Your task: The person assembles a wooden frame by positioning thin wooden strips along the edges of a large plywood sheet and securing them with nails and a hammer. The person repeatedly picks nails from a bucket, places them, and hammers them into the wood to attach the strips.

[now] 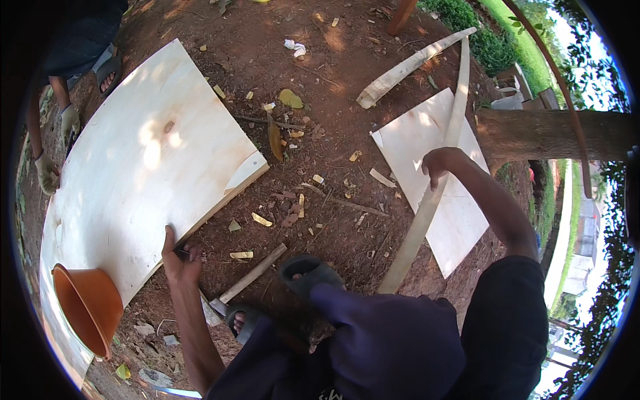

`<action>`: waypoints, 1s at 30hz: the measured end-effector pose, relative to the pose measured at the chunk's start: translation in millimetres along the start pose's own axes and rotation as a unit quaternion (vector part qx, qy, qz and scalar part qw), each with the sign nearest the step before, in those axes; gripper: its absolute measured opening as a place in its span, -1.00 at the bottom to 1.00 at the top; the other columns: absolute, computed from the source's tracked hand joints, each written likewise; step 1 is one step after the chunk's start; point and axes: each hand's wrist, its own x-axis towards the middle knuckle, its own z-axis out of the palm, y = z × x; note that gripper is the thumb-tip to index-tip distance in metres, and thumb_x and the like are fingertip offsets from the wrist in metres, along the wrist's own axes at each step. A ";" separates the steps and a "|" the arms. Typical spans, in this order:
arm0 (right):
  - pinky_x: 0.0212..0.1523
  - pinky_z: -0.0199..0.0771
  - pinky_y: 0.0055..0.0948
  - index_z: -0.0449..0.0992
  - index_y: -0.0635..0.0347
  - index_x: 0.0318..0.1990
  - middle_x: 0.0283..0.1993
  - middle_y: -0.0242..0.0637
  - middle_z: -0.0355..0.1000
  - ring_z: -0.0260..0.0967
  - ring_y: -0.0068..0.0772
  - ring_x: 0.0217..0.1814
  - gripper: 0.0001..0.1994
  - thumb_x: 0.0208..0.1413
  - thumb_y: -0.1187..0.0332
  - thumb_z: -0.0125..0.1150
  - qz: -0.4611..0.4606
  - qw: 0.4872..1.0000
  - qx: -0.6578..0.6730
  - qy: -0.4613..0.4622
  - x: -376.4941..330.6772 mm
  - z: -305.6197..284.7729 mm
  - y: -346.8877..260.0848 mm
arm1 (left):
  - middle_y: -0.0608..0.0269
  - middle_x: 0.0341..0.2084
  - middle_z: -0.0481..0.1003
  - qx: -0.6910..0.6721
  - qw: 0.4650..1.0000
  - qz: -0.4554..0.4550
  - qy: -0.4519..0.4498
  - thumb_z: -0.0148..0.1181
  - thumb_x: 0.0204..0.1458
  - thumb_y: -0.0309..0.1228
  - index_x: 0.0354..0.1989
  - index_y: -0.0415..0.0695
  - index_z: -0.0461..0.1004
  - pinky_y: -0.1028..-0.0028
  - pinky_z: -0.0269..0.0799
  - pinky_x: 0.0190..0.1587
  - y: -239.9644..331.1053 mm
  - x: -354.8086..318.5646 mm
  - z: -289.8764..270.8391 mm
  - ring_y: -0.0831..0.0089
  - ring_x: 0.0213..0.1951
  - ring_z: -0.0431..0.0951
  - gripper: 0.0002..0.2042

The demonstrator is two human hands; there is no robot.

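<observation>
A large pale plywood board (143, 143) lies at the left. My left hand (181, 263) is closed at its near edge, with the thumb along the edge and the fingers curled beneath. To the right, my right hand (442, 163) bends down over a long, narrow wooden strip (417, 233), its fingers wrapped round it. The strip runs from near my knee up to the far right, crossing a smaller white board (460, 230) on the ground. A second wooden strip (413, 69) meets its far end at an angle.
An orange bucket (100, 300) sits tilted by the large board's near end. Near my sandals (310, 275) lies a wooden stick (253, 273) with a greyish end. A co-worker's gloved hands (47, 175) touch the board's far left edge. A tree trunk (553, 133) stands right; wood chips litter the soil.
</observation>
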 end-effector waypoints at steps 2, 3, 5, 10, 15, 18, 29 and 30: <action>0.07 0.61 -0.19 -0.01 0.14 0.52 0.36 -0.15 0.34 0.44 -0.20 0.25 0.10 -0.10 -0.06 0.53 -0.022 0.964 0.260 0.058 12.7 -16.7 26.0 | 0.31 -0.43 0.41 -0.001 1.000 0.007 -0.018 0.30 0.20 -0.16 -0.14 -0.11 0.42 0.62 0.03 -0.66 -3.6 5.7 -2.8 0.58 -0.57 0.22 -0.70; 0.15 0.58 -0.15 -0.02 0.22 0.50 0.33 -0.02 0.34 0.43 -0.10 0.25 0.09 -0.03 -0.22 0.40 -0.033 0.869 0.439 0.224 5.1 -31.6 11.7 | 0.30 -0.43 0.41 0.000 1.000 0.016 -0.019 0.30 0.19 -0.15 -0.14 -0.12 0.42 0.62 0.03 -0.66 -2.5 5.0 -7.1 0.58 -0.58 0.22 -0.69; 0.01 0.61 0.04 0.06 0.36 0.44 0.33 0.09 0.30 0.40 0.10 0.24 0.09 0.03 -0.43 0.14 -0.034 0.652 0.662 0.368 37.6 -56.9 3.6 | 0.30 -0.43 0.43 -0.003 1.000 -0.002 -0.031 0.31 0.19 -0.16 -0.14 -0.12 0.43 0.62 0.04 -0.66 -0.5 9.1 -9.7 0.58 -0.58 0.22 -0.69; -0.13 0.64 0.01 0.29 0.46 0.24 0.13 0.06 0.43 0.50 0.04 0.07 -0.12 -0.04 -0.12 0.44 0.114 0.499 0.764 0.394 99.6 -98.7 -29.3 | 0.31 -0.46 0.43 0.003 1.000 -0.012 -0.005 0.32 0.18 -0.15 -0.17 -0.10 0.43 0.61 0.04 -0.65 3.6 1.2 -4.8 0.58 -0.59 0.22 -0.70; -0.04 0.58 -0.04 0.34 0.52 0.17 0.03 0.11 0.48 0.53 -0.02 0.04 -0.24 -0.10 0.14 0.46 -0.020 0.413 0.813 0.410 111.3 -69.1 -22.1 | 0.25 -0.50 0.48 0.029 0.999 0.010 -0.022 0.28 0.18 -0.02 -0.27 -0.16 0.45 0.60 0.05 -0.68 -0.4 7.4 -9.4 0.58 -0.63 0.27 -0.60; -0.02 0.52 -0.18 0.33 0.52 0.12 -0.02 0.10 0.48 0.51 0.00 0.01 -0.28 -0.12 0.16 0.41 0.035 0.510 0.725 0.462 83.7 -17.6 -7.6 | 0.31 -0.51 0.43 0.021 1.000 0.001 -0.018 0.29 0.18 -0.06 -0.24 -0.11 0.44 0.58 0.02 -0.66 -1.1 3.7 -3.6 0.58 -0.62 0.22 -0.66; 0.08 0.45 -0.27 0.27 0.39 0.18 0.05 -0.06 0.43 0.44 -0.26 0.08 -0.39 0.05 0.31 0.41 -0.045 0.467 0.805 0.363 -53.4 166.7 -190.8 | 0.34 -0.56 0.38 0.031 0.999 0.004 -0.028 0.29 0.18 -0.08 -0.23 -0.09 0.42 0.56 0.00 -0.69 0.6 1.2 -5.9 0.58 -0.63 0.23 -0.68; 0.09 0.44 -0.30 0.29 0.38 0.21 0.07 -0.11 0.42 0.41 -0.34 0.08 -0.43 0.12 0.31 0.36 -0.089 0.420 0.837 0.340 -61.3 143.0 -210.7 | 0.35 -0.57 0.38 0.035 0.999 0.005 -0.017 0.29 0.18 -0.08 -0.23 -0.09 0.42 0.56 0.00 -0.69 -2.0 0.5 -1.9 0.57 -0.63 0.23 -0.67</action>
